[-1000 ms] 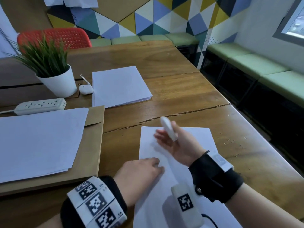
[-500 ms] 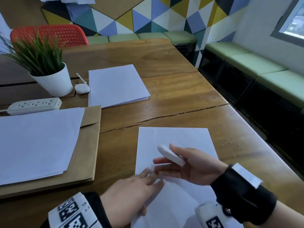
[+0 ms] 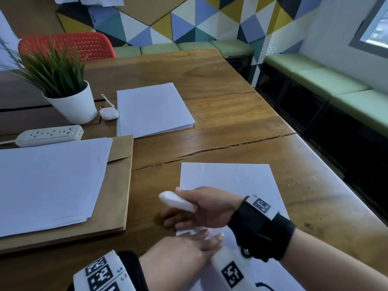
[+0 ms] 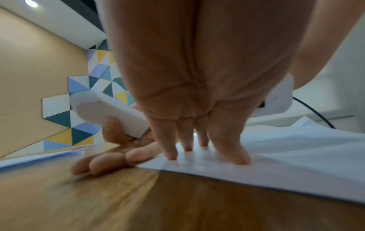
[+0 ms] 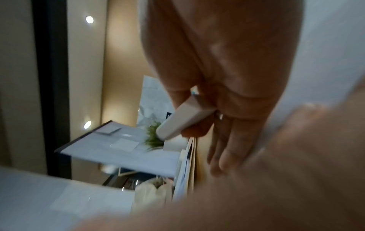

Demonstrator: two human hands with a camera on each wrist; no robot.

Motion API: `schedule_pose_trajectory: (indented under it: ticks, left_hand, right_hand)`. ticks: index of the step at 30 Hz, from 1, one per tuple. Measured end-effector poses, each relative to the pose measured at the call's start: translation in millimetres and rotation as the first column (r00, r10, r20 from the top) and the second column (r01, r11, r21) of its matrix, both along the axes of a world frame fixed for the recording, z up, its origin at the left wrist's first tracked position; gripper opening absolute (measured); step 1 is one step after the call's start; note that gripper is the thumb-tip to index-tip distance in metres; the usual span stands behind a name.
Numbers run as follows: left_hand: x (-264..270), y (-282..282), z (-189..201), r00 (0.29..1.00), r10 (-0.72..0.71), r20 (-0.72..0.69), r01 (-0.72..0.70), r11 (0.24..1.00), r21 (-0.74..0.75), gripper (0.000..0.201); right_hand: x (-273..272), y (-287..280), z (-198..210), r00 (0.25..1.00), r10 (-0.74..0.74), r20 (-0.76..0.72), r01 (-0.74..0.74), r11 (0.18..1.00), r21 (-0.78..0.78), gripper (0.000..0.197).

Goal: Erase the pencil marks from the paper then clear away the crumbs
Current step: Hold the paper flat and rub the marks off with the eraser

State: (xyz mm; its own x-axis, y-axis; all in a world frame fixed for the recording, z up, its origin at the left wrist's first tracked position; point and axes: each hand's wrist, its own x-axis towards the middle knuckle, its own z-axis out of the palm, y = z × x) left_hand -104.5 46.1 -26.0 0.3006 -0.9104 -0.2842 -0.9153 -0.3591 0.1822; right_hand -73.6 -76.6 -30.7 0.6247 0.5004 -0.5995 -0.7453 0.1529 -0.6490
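Since the earlier pictures, the right hand (image 3: pixel 206 206) had been swept sideways, from over the middle of the white sheet of paper (image 3: pixel 231 179) to past its left edge, so that its fingertips were out over the brown wooden tabletop (image 3: pixel 210 122). The long white eraser (image 3: pixel 177 201) had been carried along with it and was kept up off the paper. This was judged to be a brushing stroke: the rubbing looked finished, and the crumbs were being pushed off the sheet with the side of the hand. No pencil marks could be made out on the paper, though the part under the hands was hidden. A few small crumbs (image 3: pixel 296 181) were seen on the tabletop to the right of the sheet, so some clearing was judged to be left.

The grip of the right hand was closed on the eraser, which was pinched between the thumb and the first finger. The other fingers (image 4: pixel 104 162) were held out straight and low, touching or nearly touching the wood just beside the paper's corner.

The left hand (image 3: pixel 180 257) was held flat with its grip released. Its straight fingertips (image 4: pixel 171 154) were pressed down on the paper near the left edge, so the sheet was kept from sliding.
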Motion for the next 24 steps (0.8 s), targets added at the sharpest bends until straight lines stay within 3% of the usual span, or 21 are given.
schedule_pose_trajectory:
  ticks: [2, 3, 5, 6, 7, 8, 9, 10, 13, 14, 15, 16, 17, 19, 20, 21, 22, 23, 24]
  left_hand:
    - [-3.8, 5.0, -15.0, 0.972, 0.129, -0.194, -0.148, 0.985, -0.085, 0.048]
    - [-2.3, 9.0, -13.3, 0.956, 0.141, -0.258, -0.153, 0.988, -0.028, 0.048]
    - [2.1, 14.5, -18.6, 0.985, 0.077, -0.156, -0.082, 0.996, -0.029, 0.046]
    - [3.7, 14.3, -18.7, 0.984, 0.075, -0.164, -0.072, 0.997, 0.029, 0.05]
    - [5.4, 14.1, -20.4, 0.985, 0.038, -0.171, -0.028, 0.998, 0.058, 0.054]
    - [5.3, 11.9, -19.2, 0.992, -0.01, -0.126, 0.011, 1.0, 0.012, 0.054]
    - [5.7, 8.0, -14.2, 0.997, -0.035, -0.062, 0.032, 0.998, -0.045, 0.052]
    - [6.9, 7.8, -15.6, 0.996, -0.078, -0.033, 0.077, 0.997, -0.024, 0.052]
    - [3.3, 9.3, -15.3, 0.983, -0.083, -0.162, 0.089, 0.996, 0.029, 0.054]
    - [4.5, 10.8, -17.6, 0.987, -0.093, -0.132, 0.09, 0.996, -0.029, 0.054]
    - [4.1, 10.8, -16.2, 0.989, -0.044, -0.143, 0.04, 0.999, -0.031, 0.052]
    - [5.2, 11.3, -12.9, 0.991, -0.009, -0.132, 0.006, 1.0, -0.02, 0.049]
    - [4.8, 10.3, -9.8, 0.997, 0.002, -0.074, -0.003, 1.0, -0.016, 0.049]
    - [2.8, 10.3, -14.8, 0.995, -0.086, -0.054, 0.087, 0.996, 0.015, 0.053]
    - [1.0, 10.6, -10.6, 0.988, -0.078, -0.132, 0.09, 0.992, 0.085, 0.054]
    - [1.4, 8.4, -6.0, 0.983, -0.066, -0.173, 0.084, 0.992, 0.099, 0.055]
    - [2.6, 7.7, -6.2, 0.982, -0.062, -0.179, 0.079, 0.993, 0.085, 0.056]
    - [5.1, 8.0, -12.4, 0.982, -0.058, -0.18, 0.076, 0.993, 0.095, 0.057]
    - [5.7, 7.4, -10.9, 0.979, -0.036, -0.201, 0.058, 0.993, 0.106, 0.057]
  right_hand:
    - [16.7, -7.8, -3.9, 0.965, -0.262, -0.003, 0.262, 0.965, 0.011, 0.042]
    - [23.5, -16.9, -5.9, 0.89, -0.456, 0.02, 0.455, 0.89, 0.017, 0.04]
    - [29.2, -42.5, -8.1, 0.585, -0.802, 0.119, 0.806, 0.591, 0.017, 0.04]
    - [28.1, -55.9, -9.1, 0.402, -0.895, 0.192, 0.912, 0.41, -0.001, 0.043]
    - [24.2, -66.3, -7.9, 0.267, -0.931, 0.25, 0.961, 0.275, -0.006, 0.045]
    - [18.5, -72.4, -5.5, 0.2, -0.942, 0.27, 0.978, 0.209, 0.004, 0.044]
    - [12.2, -74.1, -2.1, 0.204, -0.949, 0.242, 0.976, 0.217, 0.03, 0.041]
    - [6.8, -72.3, -0.1, 0.27, -0.947, 0.176, 0.956, 0.285, 0.07, 0.037]
    - [-9.1, -53.0, 3.3, 0.665, -0.746, 0.021, 0.739, 0.662, 0.125, 0.04]
    - [-12.5, -49.7, -0.6, 0.747, -0.665, 0.014, 0.662, 0.745, 0.084, 0.041]
    - [-13.7, -49.5, -3.9, 0.78, -0.626, 0.005, 0.624, 0.779, 0.059, 0.041]
    - [-13.5, -53.1, -5.8, 0.764, -0.646, -0.006, 0.645, 0.762, 0.058, 0.041]
    - [-11.7, -59.9, -7.6, 0.686, -0.728, 0.001, 0.726, 0.684, 0.066, 0.04]
    - [-8.1, -82.9, -9.7, 0.384, -0.911, 0.149, 0.922, 0.388, -0.004, 0.038]
    - [-8.0, -94.8, -9.2, 0.23, -0.938, 0.261, 0.973, 0.221, -0.063, 0.035]
    - [-9.9, -104.7, -8.2, 0.102, -0.933, 0.346, 0.992, 0.072, -0.1, 0.032]
    - [-13.5, -111.4, -5.9, 0.022, -0.928, 0.372, 0.996, -0.013, -0.09, 0.03]
    - [-17.2, -114.0, -3.1, -0.002, -0.935, 0.353, 0.999, -0.015, -0.034, 0.031]
    - [-20.0, -112.2, -0.1, 0.045, -0.951, 0.307, 0.997, 0.062, 0.047, 0.034]
